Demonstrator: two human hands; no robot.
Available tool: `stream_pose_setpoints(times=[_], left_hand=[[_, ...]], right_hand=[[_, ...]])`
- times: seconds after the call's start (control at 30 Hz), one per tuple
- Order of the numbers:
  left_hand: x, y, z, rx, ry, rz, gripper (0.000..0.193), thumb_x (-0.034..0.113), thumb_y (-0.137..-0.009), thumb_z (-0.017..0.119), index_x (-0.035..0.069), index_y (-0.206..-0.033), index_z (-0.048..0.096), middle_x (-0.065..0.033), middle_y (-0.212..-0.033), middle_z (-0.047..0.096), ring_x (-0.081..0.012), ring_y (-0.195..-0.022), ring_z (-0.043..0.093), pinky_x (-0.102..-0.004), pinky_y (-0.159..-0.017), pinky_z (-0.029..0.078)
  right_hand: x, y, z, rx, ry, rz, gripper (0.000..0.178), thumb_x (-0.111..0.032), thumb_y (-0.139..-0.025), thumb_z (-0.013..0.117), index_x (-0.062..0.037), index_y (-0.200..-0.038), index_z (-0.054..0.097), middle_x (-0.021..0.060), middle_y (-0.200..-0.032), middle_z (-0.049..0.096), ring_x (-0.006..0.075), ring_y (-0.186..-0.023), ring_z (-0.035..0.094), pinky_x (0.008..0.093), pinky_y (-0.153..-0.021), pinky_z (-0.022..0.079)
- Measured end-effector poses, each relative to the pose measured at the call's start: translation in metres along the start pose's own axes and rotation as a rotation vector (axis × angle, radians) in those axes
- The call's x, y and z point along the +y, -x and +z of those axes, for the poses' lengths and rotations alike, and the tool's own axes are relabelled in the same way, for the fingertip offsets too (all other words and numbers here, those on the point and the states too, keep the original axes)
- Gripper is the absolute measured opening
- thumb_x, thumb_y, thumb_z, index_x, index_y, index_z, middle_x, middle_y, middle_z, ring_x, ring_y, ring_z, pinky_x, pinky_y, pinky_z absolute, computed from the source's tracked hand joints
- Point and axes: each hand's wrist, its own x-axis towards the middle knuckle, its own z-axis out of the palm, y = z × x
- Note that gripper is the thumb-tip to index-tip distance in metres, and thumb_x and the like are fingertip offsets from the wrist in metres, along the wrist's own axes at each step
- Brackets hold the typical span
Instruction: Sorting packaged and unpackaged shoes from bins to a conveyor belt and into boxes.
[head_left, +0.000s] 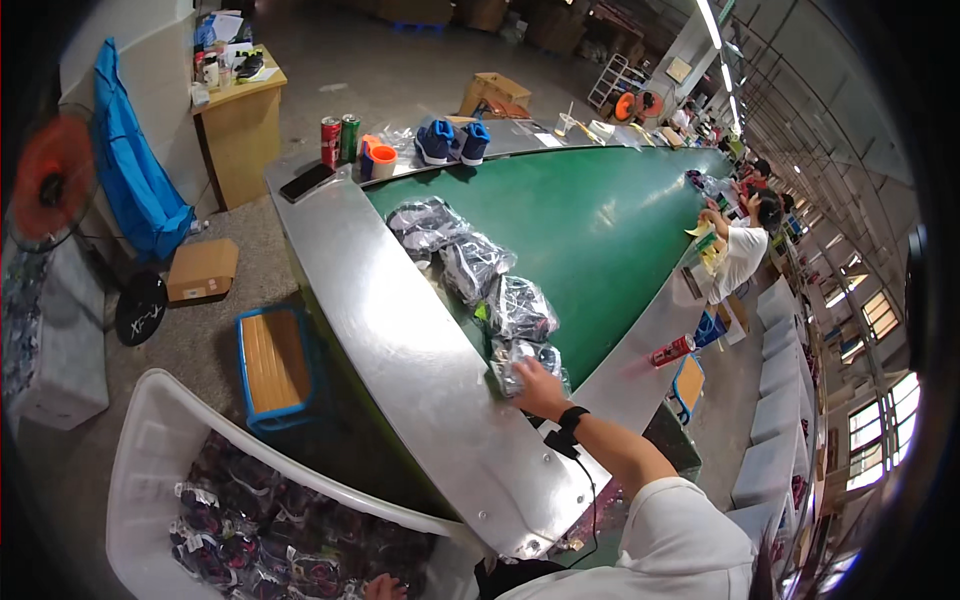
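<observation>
At the near end of the green conveyor belt [590, 230], several pairs of dark shoes in clear plastic bags lie in a row. My right hand [541, 389], with a black band at its wrist, grips the nearest bagged pair of shoes [528, 352]. Behind it, another bagged pair [521, 308] rests on the belt by the metal edge. Only the fingers of my left hand [384, 588] show, at the bottom edge of the view. They are slightly apart, with nothing visible in them, over a white bin [150, 450] holding many bagged shoes [250, 530].
A broad metal ledge [400, 330] borders the belt. At its far corner are a phone [307, 182], drink cans, orange cups and blue shoes [435, 142]. A red can [672, 350] lies on the right ledge. A blue-framed stool [275, 360] stands left; a person [742, 255] works further along.
</observation>
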Motion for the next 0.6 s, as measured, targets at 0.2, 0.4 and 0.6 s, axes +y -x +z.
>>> stream_pose_setpoints(times=[0.2, 0.4, 0.6], left_hand=[[-0.005, 0.004, 0.001, -0.025, -0.071, 0.068, 0.03, 0.024, -0.088, 0.053, 0.004, -0.11, 0.053, -0.0075, -0.092, 0.061, -0.014, -0.07, 0.06, -0.0238, -0.053, 0.047], [0.001, 0.024, -0.009, 0.065, 0.03, 0.054, 0.022, 0.021, -0.088, 0.053, 0.005, -0.103, 0.054, -0.0077, -0.085, 0.061, -0.0174, -0.065, 0.061, -0.0267, -0.055, 0.05], [0.02, 0.049, 0.037, -0.437, 0.345, 0.127, 0.04, 0.031, -0.088, 0.053, 0.006, -0.119, 0.048, -0.0108, -0.11, 0.058, -0.0224, -0.095, 0.058, -0.0355, -0.078, 0.048]], right_hand=[[0.058, 0.009, -0.028, 0.144, -0.269, 0.017, 0.056, -0.019, -0.056, 0.069, -0.007, -0.107, 0.048, 0.0145, -0.093, 0.055, 0.0266, -0.083, 0.057, 0.0352, -0.072, 0.049], [-0.008, 0.043, -0.093, 0.045, -1.026, 0.206, 0.038, -0.003, -0.071, 0.057, -0.0053, -0.107, 0.046, 0.0049, -0.094, 0.056, 0.0131, -0.085, 0.054, 0.0312, -0.077, 0.047], [-0.083, 0.121, -0.041, -0.538, -1.822, 0.348, 0.039, -0.018, -0.078, 0.054, -0.0076, -0.115, 0.047, 0.0066, -0.109, 0.056, 0.0253, -0.104, 0.052, 0.0459, -0.091, 0.04]])
